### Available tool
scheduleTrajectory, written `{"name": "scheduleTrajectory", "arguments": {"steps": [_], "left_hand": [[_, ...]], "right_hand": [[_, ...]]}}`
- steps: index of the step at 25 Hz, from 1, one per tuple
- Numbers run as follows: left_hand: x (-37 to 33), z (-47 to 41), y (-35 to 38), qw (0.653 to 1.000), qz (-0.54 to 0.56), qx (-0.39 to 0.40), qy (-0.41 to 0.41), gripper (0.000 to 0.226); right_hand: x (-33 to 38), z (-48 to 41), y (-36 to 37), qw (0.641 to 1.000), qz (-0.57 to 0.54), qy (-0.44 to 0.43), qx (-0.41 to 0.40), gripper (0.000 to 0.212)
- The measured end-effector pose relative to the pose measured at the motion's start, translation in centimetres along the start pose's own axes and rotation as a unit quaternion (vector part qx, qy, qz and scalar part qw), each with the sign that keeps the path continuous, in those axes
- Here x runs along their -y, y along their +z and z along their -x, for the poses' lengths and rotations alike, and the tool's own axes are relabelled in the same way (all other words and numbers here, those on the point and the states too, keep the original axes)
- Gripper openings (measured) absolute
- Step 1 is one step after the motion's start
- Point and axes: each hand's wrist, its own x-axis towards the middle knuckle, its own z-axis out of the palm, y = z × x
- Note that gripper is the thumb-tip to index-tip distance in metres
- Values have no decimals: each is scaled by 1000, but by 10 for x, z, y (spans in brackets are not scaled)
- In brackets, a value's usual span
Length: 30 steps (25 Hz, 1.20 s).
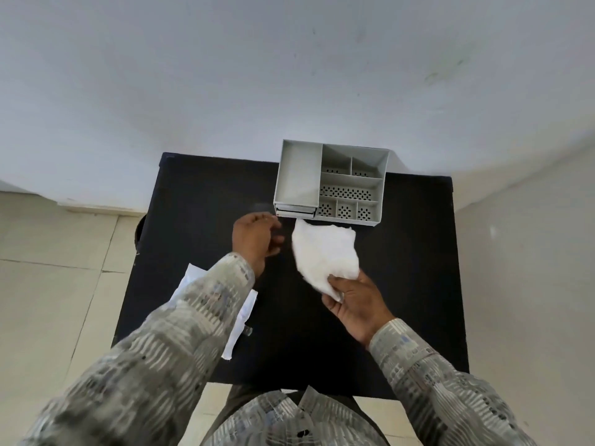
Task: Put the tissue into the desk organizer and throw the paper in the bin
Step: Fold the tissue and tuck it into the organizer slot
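From the head view, a black table [199, 201] stands against a pale wall, with a tiled floor at either side. At about 1 o'clock from the table's middle, on the far edge, sits the grey desk organizer [297, 175]: one long compartment on its left, smaller perforated compartments on its right, and a shallow drawer front low at its near left corner. The right hand [357, 304] has its grip closed on the lower edge of a white tissue [325, 252], which stands up from the fingers, its top just short of the organizer's near wall. The left hand [256, 238], at 9 o'clock from the tissue, hovers above the table with fingers loosely curled and holding nothing. A white paper [243, 313] lies flat on the table at 7 o'clock, partly hidden under the patterned left sleeve [180, 320]
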Motion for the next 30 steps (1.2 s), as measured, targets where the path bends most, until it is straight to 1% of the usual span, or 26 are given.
{"name": "scheduleTrajectory", "arguments": {"steps": [3, 5, 9, 13, 17, 21, 23, 26, 30], "left_hand": [[-11, -34, 13, 994, 76, 1, -83, 13], [-13, -53, 19, 992, 81, 2, -102, 12], [-8, -68, 24, 989, 91, 14, -113, 9], [5, -65, 20, 988, 100, 17, -118, 8], [30, -44, 6, 990, 89, 12, -105, 15], [53, -32, -9, 992, 77, 10, -100, 33], [59, -29, -15, 992, 70, 15, -102, 31], [64, -26, -20, 994, 49, 29, -98, 18], [70, -24, -24, 995, 31, 34, -93, 20]], "right_hand": [[-2, -3, -1, 1000, -14, -4, -20, 42], [-4, -3, -2, 1000, -9, -12, -27, 41], [-11, -4, -6, 999, 23, -29, -26, 41], [-14, 0, -6, 998, 35, -43, -28, 41], [-17, 5, -4, 998, 26, -48, -33, 42], [-19, 7, -4, 998, 32, -51, -33, 43], [-19, 9, -2, 997, 38, -54, -32, 43], [-19, 10, -1, 997, 37, -53, -33, 42], [-21, 10, 2, 997, 42, -51, -34, 42]]}}
